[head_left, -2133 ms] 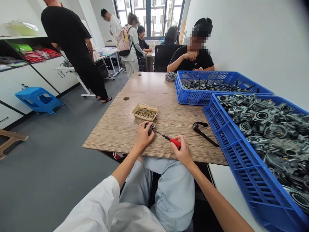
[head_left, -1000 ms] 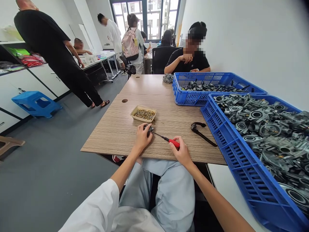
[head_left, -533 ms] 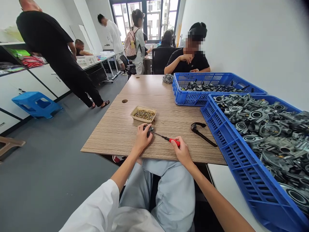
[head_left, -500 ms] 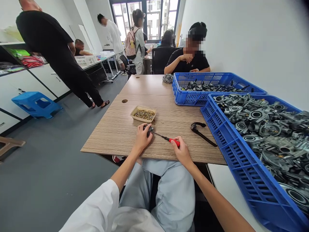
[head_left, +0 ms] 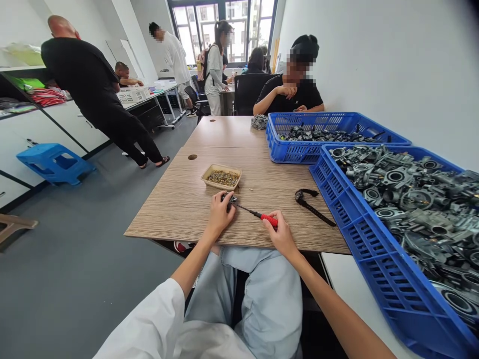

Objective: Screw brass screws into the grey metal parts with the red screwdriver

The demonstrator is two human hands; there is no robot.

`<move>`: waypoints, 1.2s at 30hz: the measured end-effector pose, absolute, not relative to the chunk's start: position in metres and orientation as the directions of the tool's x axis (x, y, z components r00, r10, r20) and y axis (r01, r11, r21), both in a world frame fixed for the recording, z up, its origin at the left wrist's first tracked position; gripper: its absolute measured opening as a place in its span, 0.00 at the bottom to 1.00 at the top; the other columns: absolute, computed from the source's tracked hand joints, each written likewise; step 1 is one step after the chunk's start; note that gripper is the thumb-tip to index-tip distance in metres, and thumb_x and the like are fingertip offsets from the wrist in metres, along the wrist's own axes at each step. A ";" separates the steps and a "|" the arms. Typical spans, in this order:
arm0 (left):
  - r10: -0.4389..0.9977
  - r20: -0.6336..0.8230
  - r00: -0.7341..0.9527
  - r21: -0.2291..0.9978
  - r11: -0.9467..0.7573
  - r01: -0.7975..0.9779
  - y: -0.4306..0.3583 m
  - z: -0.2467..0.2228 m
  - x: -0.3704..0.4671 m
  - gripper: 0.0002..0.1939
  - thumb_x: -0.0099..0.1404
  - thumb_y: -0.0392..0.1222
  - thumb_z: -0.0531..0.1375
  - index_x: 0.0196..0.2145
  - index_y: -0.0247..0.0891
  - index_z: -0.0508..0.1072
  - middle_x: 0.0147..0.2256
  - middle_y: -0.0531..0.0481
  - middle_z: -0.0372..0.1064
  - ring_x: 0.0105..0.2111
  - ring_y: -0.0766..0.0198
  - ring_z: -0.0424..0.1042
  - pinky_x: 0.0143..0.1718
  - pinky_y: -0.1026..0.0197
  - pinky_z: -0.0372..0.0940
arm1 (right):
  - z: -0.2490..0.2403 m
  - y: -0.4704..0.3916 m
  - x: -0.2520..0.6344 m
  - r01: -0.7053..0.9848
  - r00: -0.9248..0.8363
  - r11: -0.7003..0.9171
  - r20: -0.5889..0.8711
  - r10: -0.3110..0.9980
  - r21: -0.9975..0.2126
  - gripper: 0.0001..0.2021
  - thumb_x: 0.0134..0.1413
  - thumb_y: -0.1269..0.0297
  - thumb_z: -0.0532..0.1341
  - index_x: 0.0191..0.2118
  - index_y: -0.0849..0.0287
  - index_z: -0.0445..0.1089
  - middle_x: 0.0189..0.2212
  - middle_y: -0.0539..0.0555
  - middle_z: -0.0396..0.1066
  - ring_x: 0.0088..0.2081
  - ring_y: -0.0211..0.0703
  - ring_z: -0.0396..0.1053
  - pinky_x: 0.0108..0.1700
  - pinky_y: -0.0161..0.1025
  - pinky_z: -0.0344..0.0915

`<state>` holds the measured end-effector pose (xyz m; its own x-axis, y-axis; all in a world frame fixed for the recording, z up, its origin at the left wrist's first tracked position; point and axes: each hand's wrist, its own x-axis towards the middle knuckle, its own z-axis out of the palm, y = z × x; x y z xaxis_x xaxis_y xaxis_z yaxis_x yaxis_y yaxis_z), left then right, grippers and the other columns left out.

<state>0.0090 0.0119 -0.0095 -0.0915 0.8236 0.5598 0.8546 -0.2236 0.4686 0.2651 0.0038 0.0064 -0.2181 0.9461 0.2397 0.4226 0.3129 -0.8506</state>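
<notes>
On the wooden table, my left hand [head_left: 220,212] is closed around a small grey metal part [head_left: 232,199], mostly hidden by the fingers; it resembles the castings in the near crate. My right hand [head_left: 279,230] grips the red handle of a screwdriver [head_left: 268,219]. Its dark shaft points left, and the tip meets the metal part, though the exact contact spot is too small to make out. Just beyond my left hand stands a beige tray [head_left: 204,178] of small brass-coloured pieces. A single loose brass piece [head_left: 251,189] lies to the tray's right.
A black wristwatch [head_left: 314,206] lies right of my right hand. Two blue crates hold metal parts: the near crate [head_left: 339,219] along the right edge, the far crate [head_left: 275,149] behind it. Opposite sits a person [head_left: 288,99] in black, beside a grey mesh-like bundle [head_left: 259,121].
My hands, the metal part and the screwdriver stay nearly in place. In the background, the standing person in black shifts right, and the person with the backpack turns toward the far table.
</notes>
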 end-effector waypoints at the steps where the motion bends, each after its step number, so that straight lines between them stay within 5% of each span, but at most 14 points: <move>1: 0.824 0.560 -0.091 0.470 -0.225 0.854 0.012 -0.009 0.009 0.26 0.68 0.35 0.57 0.63 0.42 0.69 0.58 0.39 0.63 0.57 0.48 0.61 0.63 0.43 0.62 | 0.006 0.004 0.265 0.424 -0.217 0.316 0.243 0.945 -0.849 0.12 0.65 0.51 0.58 0.41 0.54 0.61 0.25 0.47 0.66 0.24 0.42 0.62 0.30 0.39 0.57; 15: 0.824 0.560 -0.094 0.456 -0.212 0.864 0.010 -0.007 0.010 0.26 0.68 0.36 0.58 0.63 0.43 0.70 0.57 0.39 0.63 0.57 0.47 0.62 0.62 0.43 0.63 | 0.001 0.007 0.266 0.419 -0.196 0.323 0.262 0.945 -0.849 0.16 0.68 0.47 0.57 0.37 0.54 0.62 0.28 0.49 0.69 0.29 0.44 0.65 0.33 0.39 0.59; 23: 0.823 0.562 -0.087 0.455 -0.219 0.863 0.010 -0.007 0.010 0.26 0.68 0.35 0.58 0.63 0.44 0.69 0.58 0.40 0.63 0.58 0.47 0.62 0.63 0.43 0.63 | 0.005 0.002 0.265 0.345 -0.250 0.327 0.249 0.936 -0.880 0.13 0.64 0.53 0.60 0.45 0.52 0.57 0.30 0.48 0.68 0.26 0.44 0.65 0.31 0.40 0.61; 36: 0.819 0.562 -0.115 0.478 -0.208 0.853 0.011 -0.008 0.009 0.26 0.67 0.35 0.59 0.63 0.44 0.70 0.57 0.40 0.63 0.58 0.47 0.63 0.62 0.43 0.63 | 0.007 0.005 0.264 0.438 -0.213 0.322 0.251 0.944 -0.840 0.16 0.67 0.47 0.57 0.35 0.53 0.61 0.24 0.47 0.65 0.26 0.42 0.63 0.30 0.38 0.57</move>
<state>0.0093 0.0106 -0.0076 -0.1148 0.8195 0.5615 0.8533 -0.2081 0.4782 0.2640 0.0047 0.0070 -0.2125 0.9443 0.2514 0.4376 0.3220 -0.8395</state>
